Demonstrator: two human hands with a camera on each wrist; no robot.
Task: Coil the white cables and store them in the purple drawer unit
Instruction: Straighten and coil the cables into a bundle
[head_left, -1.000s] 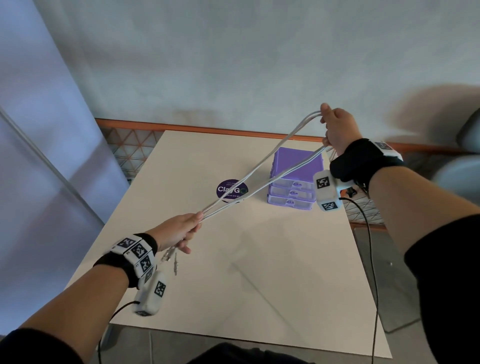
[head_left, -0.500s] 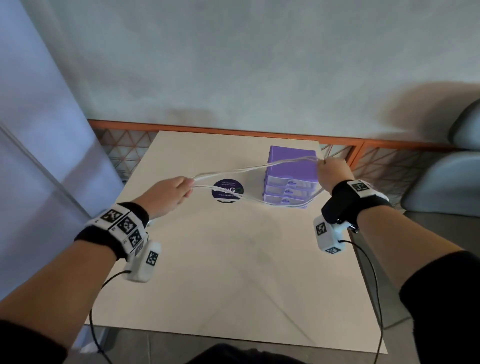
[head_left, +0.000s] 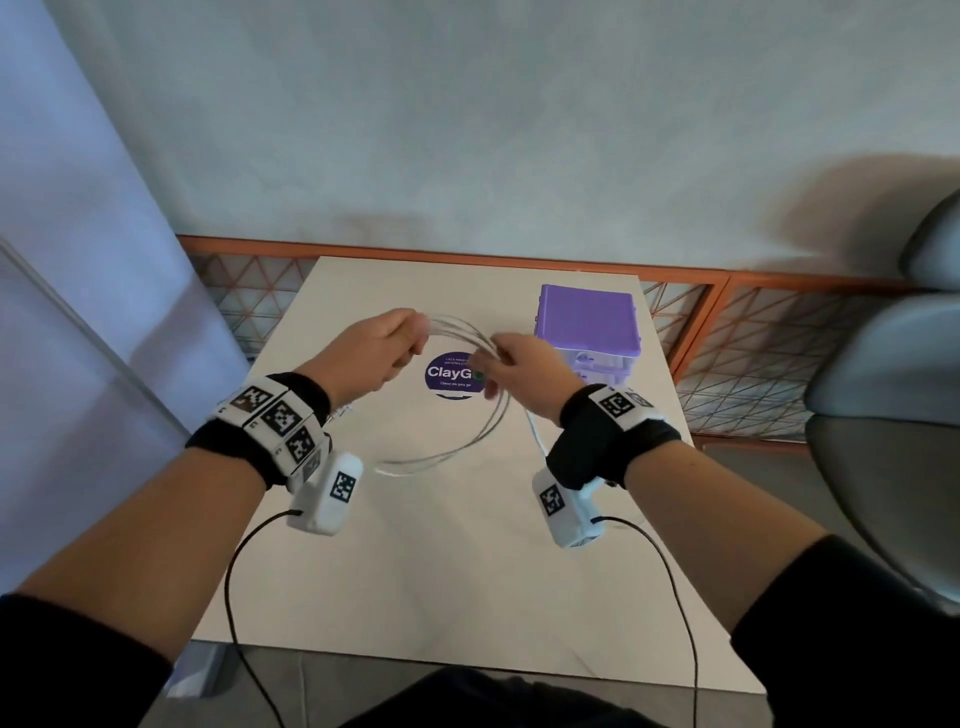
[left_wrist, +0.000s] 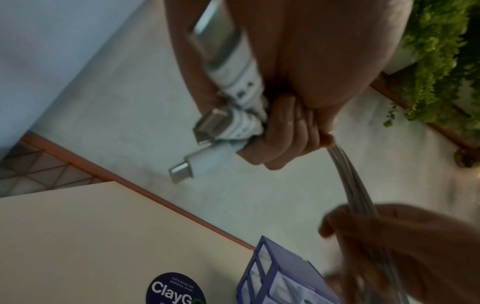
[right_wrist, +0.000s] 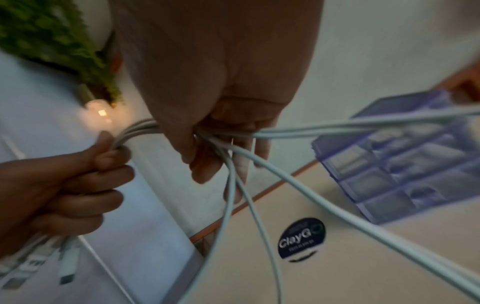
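Several white cables (head_left: 457, 332) run in a short arc between my two hands above the table, and their slack hangs in a loop (head_left: 447, 452) down to the tabletop. My left hand (head_left: 382, 345) grips one end of the bundle, with the plugs (left_wrist: 207, 125) sticking out behind its fingers. My right hand (head_left: 511, 364) holds the same strands (right_wrist: 272, 131) close by, a little to the right. The purple drawer unit (head_left: 587, 322) stands just behind my right hand, its drawers (right_wrist: 405, 164) closed.
A round "ClayGo" sticker (head_left: 449, 374) lies on the beige table (head_left: 415, 571) under my hands. An orange-framed mesh railing (head_left: 727, 332) runs behind the table. A grey chair (head_left: 883, 415) stands at the right. Green plants (left_wrist: 441, 51) hang overhead.
My hands have come together from wide apart. The cables, stretched taut a second ago, now sag in a loop onto the table. My right hand has dropped from above the drawer unit.
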